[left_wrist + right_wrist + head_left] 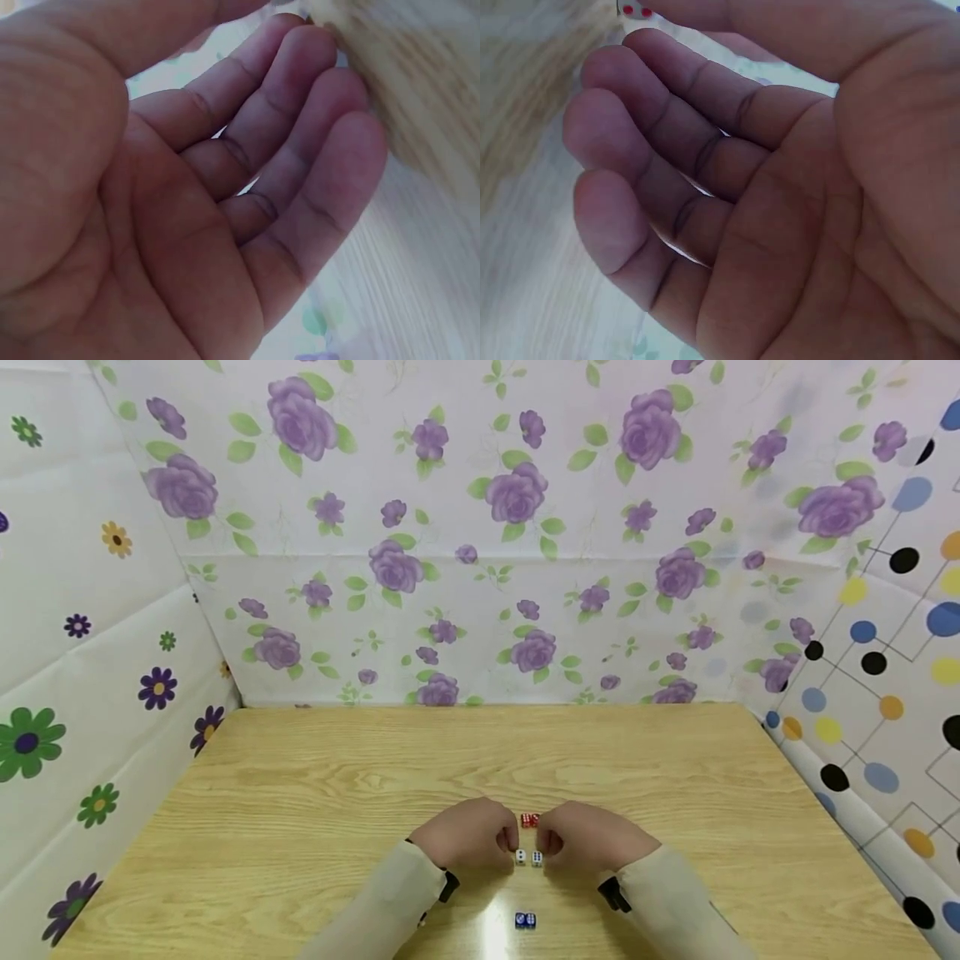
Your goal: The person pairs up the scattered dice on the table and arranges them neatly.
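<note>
Both of my hands are low over the table at the centre of the head view, facing each other. With thumb and forefinger my left hand [474, 833] holds a white die [521, 857] at its side. My right hand [588, 837] pinches a second white die [537, 859], just apart from the first. A corner of that white die [634, 9], with red dots, shows by the thumb in the right wrist view. The other fingers curl loosely in both wrist views. The left wrist view does not show the left die clearly.
Two red dice [530, 820] sit side by side beyond the white ones, partly behind the right hand. Nearer the front, two blue dice [525, 921] stand together. Wood-grain tabletop [337, 793] lies beneath, with patterned cloth [465, 610] at the back and sides.
</note>
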### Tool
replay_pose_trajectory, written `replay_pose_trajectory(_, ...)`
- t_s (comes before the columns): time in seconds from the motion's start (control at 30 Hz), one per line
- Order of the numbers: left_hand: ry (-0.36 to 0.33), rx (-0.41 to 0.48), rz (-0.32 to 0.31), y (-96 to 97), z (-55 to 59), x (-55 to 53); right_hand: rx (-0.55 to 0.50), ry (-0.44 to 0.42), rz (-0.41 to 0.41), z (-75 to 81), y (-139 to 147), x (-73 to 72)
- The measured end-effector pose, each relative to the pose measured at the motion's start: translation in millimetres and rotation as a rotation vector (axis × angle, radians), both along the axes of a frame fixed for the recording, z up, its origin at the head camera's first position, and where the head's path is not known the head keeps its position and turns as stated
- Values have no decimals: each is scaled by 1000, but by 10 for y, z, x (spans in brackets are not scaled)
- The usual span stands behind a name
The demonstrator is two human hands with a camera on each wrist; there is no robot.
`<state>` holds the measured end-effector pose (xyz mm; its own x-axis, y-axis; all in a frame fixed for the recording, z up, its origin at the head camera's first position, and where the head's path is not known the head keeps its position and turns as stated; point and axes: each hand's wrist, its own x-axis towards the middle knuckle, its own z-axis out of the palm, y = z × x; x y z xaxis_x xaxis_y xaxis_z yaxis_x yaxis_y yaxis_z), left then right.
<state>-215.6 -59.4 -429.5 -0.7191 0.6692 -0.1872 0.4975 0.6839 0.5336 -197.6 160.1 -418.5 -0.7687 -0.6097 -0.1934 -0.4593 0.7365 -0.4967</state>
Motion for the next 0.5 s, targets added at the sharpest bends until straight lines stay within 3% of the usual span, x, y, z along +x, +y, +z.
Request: replay_pose_trajectory(0.5,65,-6,-37,116,21,78,17,36,1,-51,-95,37)
